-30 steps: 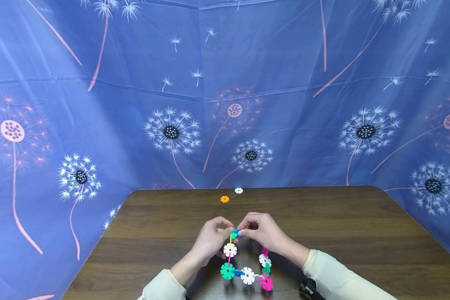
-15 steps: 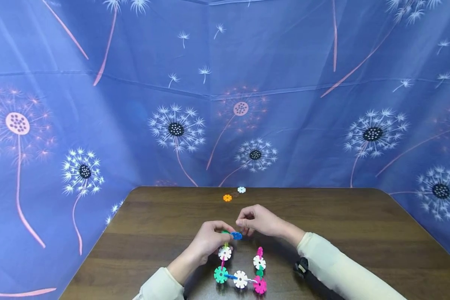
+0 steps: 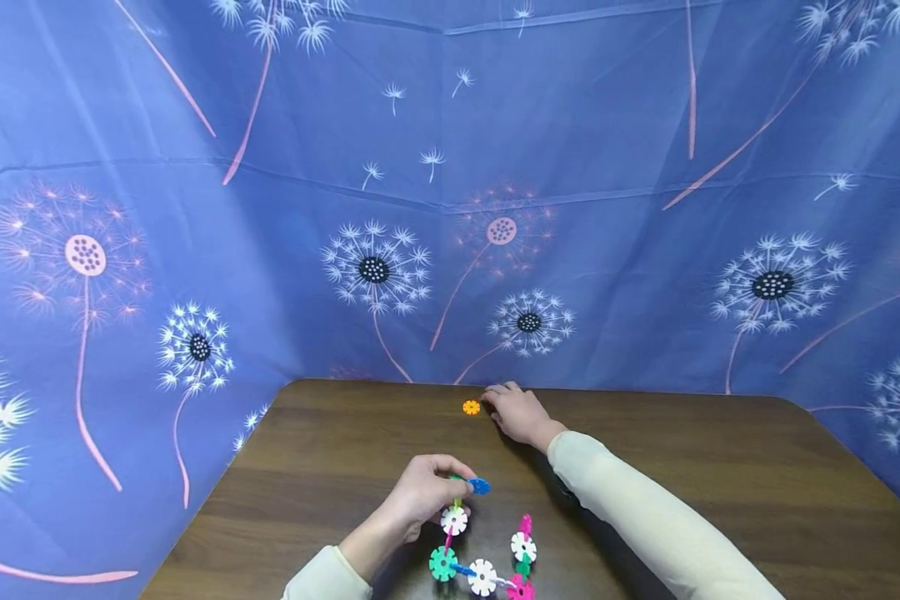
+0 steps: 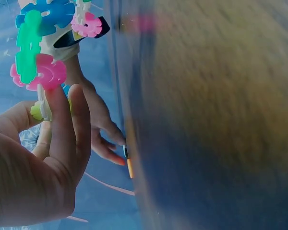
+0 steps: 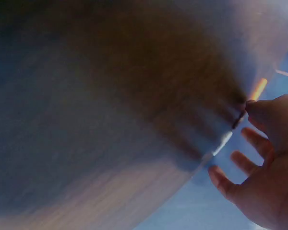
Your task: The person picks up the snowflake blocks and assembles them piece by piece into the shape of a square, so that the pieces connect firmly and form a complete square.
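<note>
My left hand [image 3: 422, 493] pinches the upper left end of a chain of interlocking plastic snowflake discs [image 3: 443, 564], held just above the table. A blue disc [image 3: 480, 486] sticks out past its fingertips. The chain bends in a U, with green, white and pink discs; its other end stands free on the right. At the far edge, my right hand [image 3: 519, 414] reaches down with fingers spread over a loose white disc [image 5: 223, 143], which the hand hides in the head view. Contact with that disc cannot be told. An orange disc [image 3: 471, 407] lies just left of the fingers.
The brown wooden table [image 3: 345, 433] ends at a blue dandelion-print cloth [image 3: 435, 275] close behind the right hand. More cloth hangs at both sides. The right sleeve [image 3: 645, 508] stretches across the table's right half.
My right hand has let go of the chain's blue end and moved forward to the far edge, over the white disc. The left hand keeps its hold; the view has shifted slightly.
</note>
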A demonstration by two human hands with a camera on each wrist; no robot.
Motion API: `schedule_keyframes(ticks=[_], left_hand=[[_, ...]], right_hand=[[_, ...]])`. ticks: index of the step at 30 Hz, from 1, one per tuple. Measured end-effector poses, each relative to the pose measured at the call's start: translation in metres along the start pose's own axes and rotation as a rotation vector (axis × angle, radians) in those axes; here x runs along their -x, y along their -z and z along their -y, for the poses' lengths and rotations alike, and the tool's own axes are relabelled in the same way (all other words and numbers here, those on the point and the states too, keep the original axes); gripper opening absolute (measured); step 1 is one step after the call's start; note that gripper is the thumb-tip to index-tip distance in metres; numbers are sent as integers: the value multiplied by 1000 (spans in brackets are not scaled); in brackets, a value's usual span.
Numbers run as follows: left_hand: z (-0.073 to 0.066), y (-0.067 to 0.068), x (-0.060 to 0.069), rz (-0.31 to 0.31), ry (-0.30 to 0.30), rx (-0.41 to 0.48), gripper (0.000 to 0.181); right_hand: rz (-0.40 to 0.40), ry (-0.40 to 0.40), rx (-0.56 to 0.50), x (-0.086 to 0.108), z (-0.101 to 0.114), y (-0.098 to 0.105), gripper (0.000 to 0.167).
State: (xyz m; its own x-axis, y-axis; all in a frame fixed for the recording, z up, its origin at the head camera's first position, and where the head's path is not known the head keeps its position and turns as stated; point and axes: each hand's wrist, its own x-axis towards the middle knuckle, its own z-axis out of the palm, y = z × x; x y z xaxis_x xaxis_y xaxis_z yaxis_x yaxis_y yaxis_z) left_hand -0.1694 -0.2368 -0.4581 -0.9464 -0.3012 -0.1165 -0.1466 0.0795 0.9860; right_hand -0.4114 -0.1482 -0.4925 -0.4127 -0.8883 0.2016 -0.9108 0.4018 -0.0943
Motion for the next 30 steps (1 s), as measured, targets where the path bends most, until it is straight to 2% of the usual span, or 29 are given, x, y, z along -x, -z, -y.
schedule_keyframes(ticks=[3,5,8,12,15,19,22,25,27,29,30], left_hand=[[1,-3,1,6,3,12,14],[0,-3,2,3,-2,4,13],[-3,-2,2,-3,-10,-11,13],[-5,-2,1,-3,-14,-28,12],[-5,-3,0,1,-12,-31,11],[-5,-5,-1,-3,-16,-22,12],[-4,-6,-2,-4,-14,-10,11],[-4,-7,-3,-3,-6,6,11],[-3,-7,-4,-6,-7,19,11],[-3,-8,-5,-9,-14,28,11],[-3,-8,-5,-10,-18,35,11]], right_hand=[[-6,-15,17,2,0,-5,31],[-50,-10,-2,4,0,-5,27],[-121,59,-1,7,-1,-3,15],[-131,179,6,16,-2,1,5],[-125,151,-64,29,0,4,6],[-142,-6,-286,52,5,12,9],[-106,-104,-523,73,10,18,11],[-33,-174,-834,91,18,28,6],[-1,-223,-1018,100,25,37,10],[10,-288,-1160,110,31,46,17],[11,-313,-1199,114,33,49,20]])
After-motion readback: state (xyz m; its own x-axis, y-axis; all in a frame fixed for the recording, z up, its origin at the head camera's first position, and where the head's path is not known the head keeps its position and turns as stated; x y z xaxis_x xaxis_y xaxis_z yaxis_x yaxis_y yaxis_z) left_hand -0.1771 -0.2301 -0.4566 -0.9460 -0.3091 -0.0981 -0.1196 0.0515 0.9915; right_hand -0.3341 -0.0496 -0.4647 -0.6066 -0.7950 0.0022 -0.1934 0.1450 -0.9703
